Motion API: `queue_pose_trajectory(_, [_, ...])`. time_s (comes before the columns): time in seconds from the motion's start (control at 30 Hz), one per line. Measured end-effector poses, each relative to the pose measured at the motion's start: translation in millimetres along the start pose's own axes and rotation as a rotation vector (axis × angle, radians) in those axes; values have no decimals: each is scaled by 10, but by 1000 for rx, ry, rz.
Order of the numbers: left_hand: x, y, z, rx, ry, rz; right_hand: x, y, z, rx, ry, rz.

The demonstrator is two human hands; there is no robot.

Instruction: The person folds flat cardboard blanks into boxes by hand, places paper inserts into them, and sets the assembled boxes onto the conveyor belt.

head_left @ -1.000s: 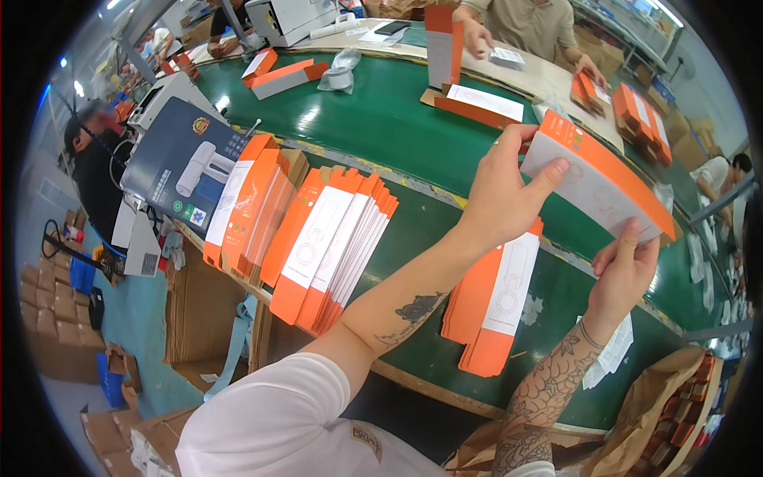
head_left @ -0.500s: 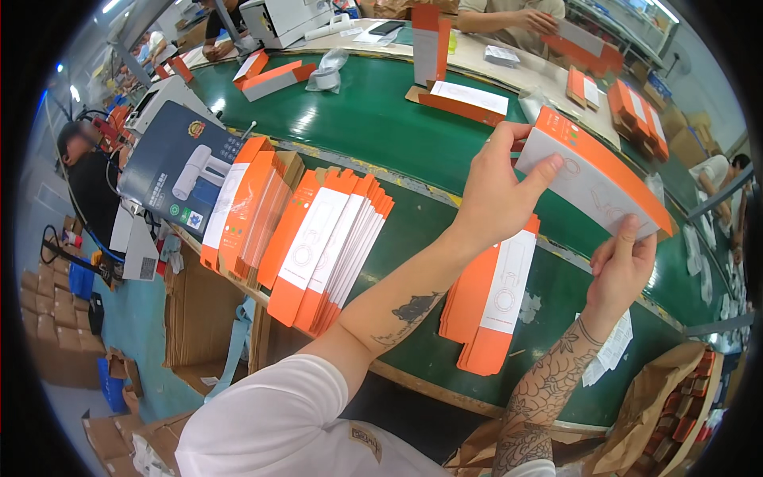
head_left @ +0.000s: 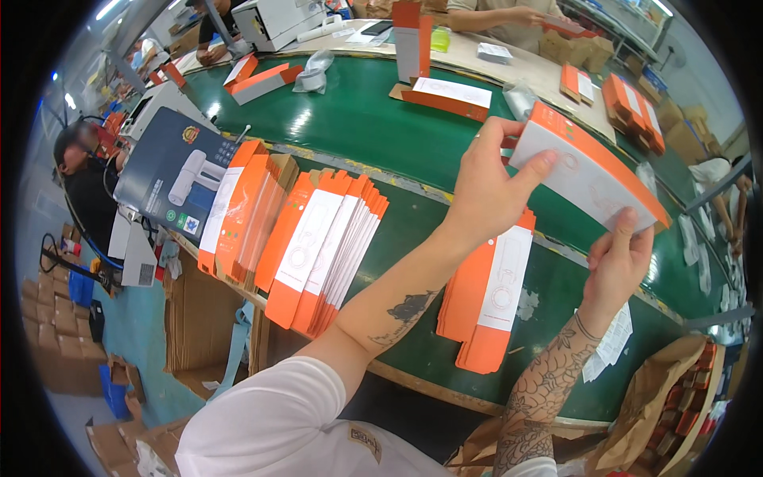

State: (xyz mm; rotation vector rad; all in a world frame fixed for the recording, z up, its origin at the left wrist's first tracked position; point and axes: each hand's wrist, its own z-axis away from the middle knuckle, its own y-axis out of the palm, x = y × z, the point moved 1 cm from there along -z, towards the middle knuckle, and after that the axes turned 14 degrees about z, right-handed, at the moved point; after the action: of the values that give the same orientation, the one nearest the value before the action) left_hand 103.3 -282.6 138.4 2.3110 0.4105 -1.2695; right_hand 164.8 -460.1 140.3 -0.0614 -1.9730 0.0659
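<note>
Between my two hands I hold up a long orange and white carton (head_left: 584,171) above the green conveyor belt. My left hand (head_left: 494,181) grips its left end, thumb on the white face and fingers behind. At the lower right end, my right hand (head_left: 622,261) has its thumb on the white face; the other fingers curl beneath. Under my left forearm, flattened orange and white cartons (head_left: 486,306) lie stacked on the green worktable. Further left, another fanned row of flat cartons (head_left: 322,246) leans beside a bundle of similar cartons (head_left: 246,207).
A dark box (head_left: 176,171) stands at the table's left end. Across the belt lie an open carton (head_left: 449,97), an upright carton (head_left: 408,48) and a plastic-wrapped roll (head_left: 315,71). A large paper-lined container (head_left: 648,401) is at lower right. Another person's hands (head_left: 524,17) work opposite.
My hands keep the same hold on the carton, with barely any shift. Cartons on the belt sit slightly further left in view. The person opposite has lowered a carton.
</note>
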Motion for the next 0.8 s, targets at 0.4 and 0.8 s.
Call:
queue_pose_trajectory(0.4, [94, -48, -78, -100, 10, 82, -137, 93, -73, 56, -9, -69])
queue_pose_trajectory(0.8, [143, -158, -107, -109, -17, 64, 17, 17, -14, 230, 136, -147])
